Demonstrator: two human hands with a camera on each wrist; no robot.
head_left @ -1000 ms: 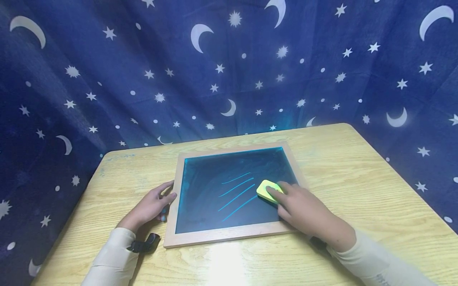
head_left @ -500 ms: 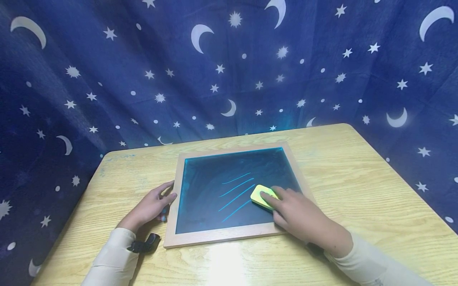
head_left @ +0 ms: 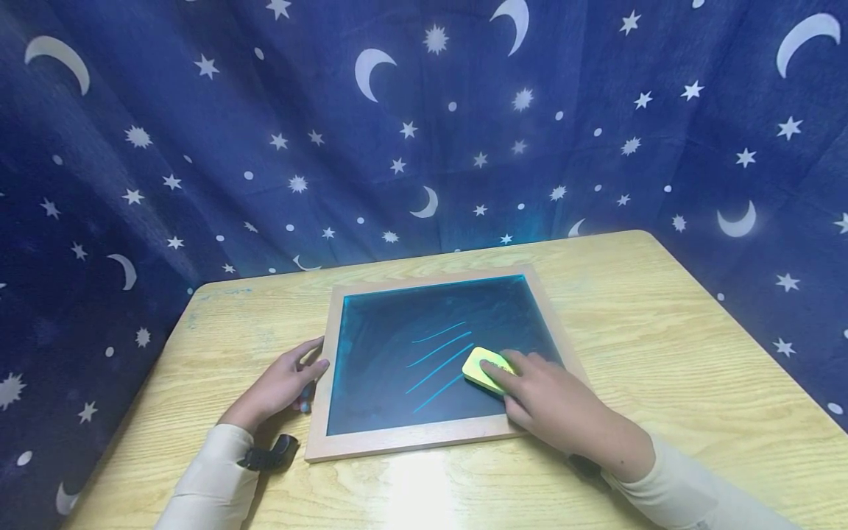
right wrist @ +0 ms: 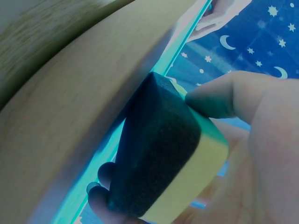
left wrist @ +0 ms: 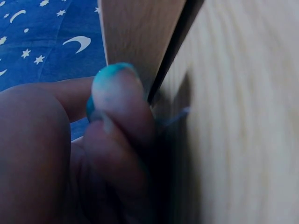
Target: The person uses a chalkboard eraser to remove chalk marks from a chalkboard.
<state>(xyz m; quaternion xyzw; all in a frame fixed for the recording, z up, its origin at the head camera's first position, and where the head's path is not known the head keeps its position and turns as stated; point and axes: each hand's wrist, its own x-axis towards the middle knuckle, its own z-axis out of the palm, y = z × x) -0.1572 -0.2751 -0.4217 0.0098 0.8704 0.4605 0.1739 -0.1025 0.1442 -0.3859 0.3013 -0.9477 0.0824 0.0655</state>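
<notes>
A wood-framed chalkboard (head_left: 384, 368) lies on the table, with several slanted blue chalk lines (head_left: 440, 368) on its dark surface. My right hand (head_left: 556, 401) grips a yellow chalkboard eraser (head_left: 478, 364), its dark felt side (right wrist: 159, 144) facing down at the board's lower right. Index finger on top, the eraser sits against the right end of the lowest line. At the board's left edge, my left hand (head_left: 281, 383) holds the wooden frame (left wrist: 135, 37), thumb at its edge. Blue-stained fingertips (left wrist: 114, 86) curl beside the frame, close to the tabletop.
The wood-grain table (head_left: 629, 309) extends around the board, with blue smudges (head_left: 225, 292) at its far left corner. A dark blue curtain (head_left: 318, 103) with moons and stars hangs behind and at both sides. Black straps (head_left: 271, 453) circle the wrists.
My right hand has slid the eraser left and toward me, up to the lowest chalk line, whose right end it now covers. The left hand and the board stay in place.
</notes>
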